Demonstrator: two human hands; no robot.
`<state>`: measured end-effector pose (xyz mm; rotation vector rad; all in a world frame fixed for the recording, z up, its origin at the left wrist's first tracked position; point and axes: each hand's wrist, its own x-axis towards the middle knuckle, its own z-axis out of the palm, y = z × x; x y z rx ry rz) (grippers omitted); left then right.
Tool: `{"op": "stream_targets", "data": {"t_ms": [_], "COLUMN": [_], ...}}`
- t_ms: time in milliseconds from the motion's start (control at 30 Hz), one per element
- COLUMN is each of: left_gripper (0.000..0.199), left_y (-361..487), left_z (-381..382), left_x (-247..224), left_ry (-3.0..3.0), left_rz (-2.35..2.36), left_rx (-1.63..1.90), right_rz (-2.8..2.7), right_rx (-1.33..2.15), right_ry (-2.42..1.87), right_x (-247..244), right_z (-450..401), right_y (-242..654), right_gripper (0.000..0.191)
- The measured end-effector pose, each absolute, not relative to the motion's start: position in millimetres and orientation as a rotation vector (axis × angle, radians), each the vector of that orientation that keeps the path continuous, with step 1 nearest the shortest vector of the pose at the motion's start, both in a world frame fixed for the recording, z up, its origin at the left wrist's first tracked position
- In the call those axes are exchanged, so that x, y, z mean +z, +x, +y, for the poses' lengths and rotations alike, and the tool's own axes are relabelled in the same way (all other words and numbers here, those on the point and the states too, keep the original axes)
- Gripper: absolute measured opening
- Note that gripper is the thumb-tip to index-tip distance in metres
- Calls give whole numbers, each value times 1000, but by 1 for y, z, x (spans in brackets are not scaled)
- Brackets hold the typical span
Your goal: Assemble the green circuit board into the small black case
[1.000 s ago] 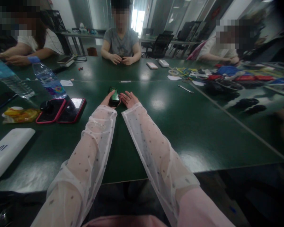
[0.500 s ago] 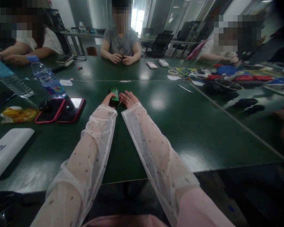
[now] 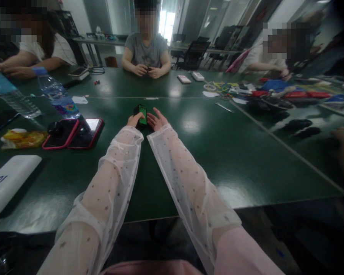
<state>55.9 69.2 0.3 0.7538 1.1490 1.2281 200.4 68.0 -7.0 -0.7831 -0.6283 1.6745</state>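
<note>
My left hand (image 3: 134, 120) grips a small black device with a green face (image 3: 143, 114), the thumb lying across that face. The device is tilted up on its edge, its green side turned toward my right hand. Whether it is a phone or another gadget I cannot make out. My right hand (image 3: 158, 120) is open just to the right of it, fingers spread and nothing held. Its fingertips come close to the device's side; contact is unclear. Both hands are over the dark green table (image 3: 189, 160).
To the left are two red-edged phones (image 3: 87, 133), a plastic water bottle (image 3: 57, 95), a yellow packet (image 3: 24, 139) and a white power bank (image 3: 14, 181). Cables and tools (image 3: 275, 91) lie in a heap at right. A person in grey (image 3: 146, 49) sits opposite; others sit at either side.
My left hand has tipped the device up and moved it slightly right, so its face now leans toward my right hand. The right fingers have spread and lifted a little.
</note>
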Motion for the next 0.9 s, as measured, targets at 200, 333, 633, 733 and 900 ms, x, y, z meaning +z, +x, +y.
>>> {"op": "stream_targets", "data": {"t_ms": [200, 333, 633, 733, 900], "left_gripper": [23, 23, 33, 34, 37], "left_y": [63, 69, 78, 82, 84], "left_z": [64, 62, 55, 52, 55], "left_x": [5, 8, 15, 17, 12], "left_ry": [960, 1017, 1034, 1042, 994], "left_rz": [1333, 1341, 1413, 1413, 1427], "left_rx": [1228, 1245, 1269, 1283, 1298], "right_rz": [-655, -632, -637, -644, -658], "right_rx": [1660, 1660, 1639, 1641, 1670], "right_ry": [-784, -802, -834, -847, -849], "right_x": [-12, -12, -6, -3, -4], "right_z": [72, 75, 70, 67, 70], "right_y": [201, 200, 196, 195, 194], "right_gripper": [37, 38, 42, 37, 31]}}
